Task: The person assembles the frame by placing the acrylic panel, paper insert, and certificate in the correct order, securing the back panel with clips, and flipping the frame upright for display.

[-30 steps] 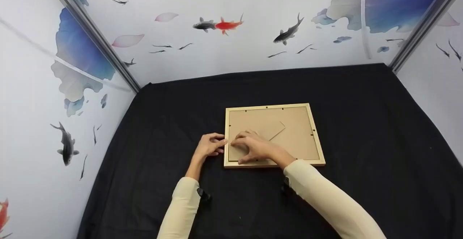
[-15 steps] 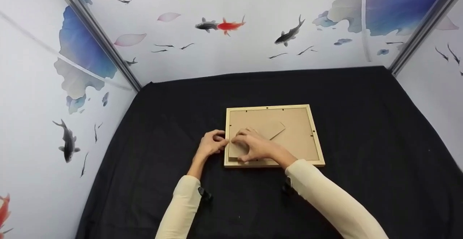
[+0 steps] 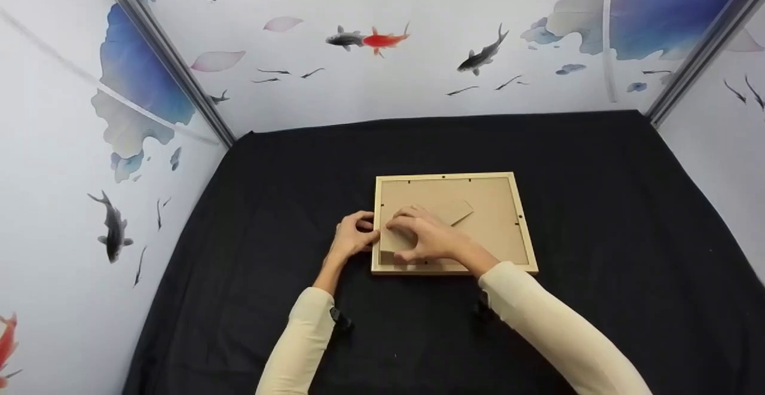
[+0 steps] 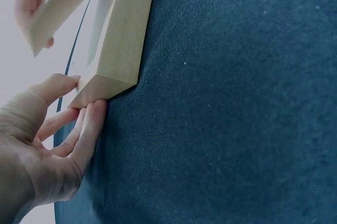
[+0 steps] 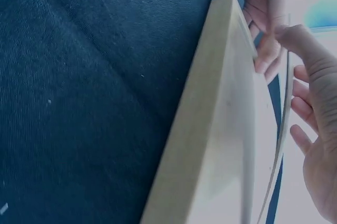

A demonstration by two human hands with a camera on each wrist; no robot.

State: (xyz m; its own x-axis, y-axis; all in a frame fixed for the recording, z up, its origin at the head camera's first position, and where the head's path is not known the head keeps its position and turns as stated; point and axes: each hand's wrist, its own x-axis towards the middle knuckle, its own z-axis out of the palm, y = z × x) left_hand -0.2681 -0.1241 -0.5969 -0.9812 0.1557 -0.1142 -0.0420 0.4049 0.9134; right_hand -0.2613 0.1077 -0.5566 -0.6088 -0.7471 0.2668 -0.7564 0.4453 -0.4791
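A light wooden picture frame (image 3: 523,233) lies back side up on the black cloth. Its tan backing board (image 3: 493,222) is raised at the near left corner, while the far side stays inside the rim. My left hand (image 3: 351,237) grips the frame's left side, thumb on top and fingers against the outer side. With thumb and fingers, my right hand (image 3: 431,237) pinches the raised part of the board. In the left wrist view, the tilted board (image 4: 66,8) stands above the frame (image 4: 124,34). The right wrist view shows the board (image 5: 285,108) bowed, with a gap beneath.
A cardboard stand flap (image 3: 457,211) is on the board, partly behind my right hand. Small dark tabs line the rim. Black cloth (image 3: 609,204) surrounds the frame. White panels (image 3: 406,84) printed with fish enclose the back and sides.
My right hand has lifted the board's near left corner a little higher out of the frame. My left hand keeps its place at the left side. The head view has shifted slightly.
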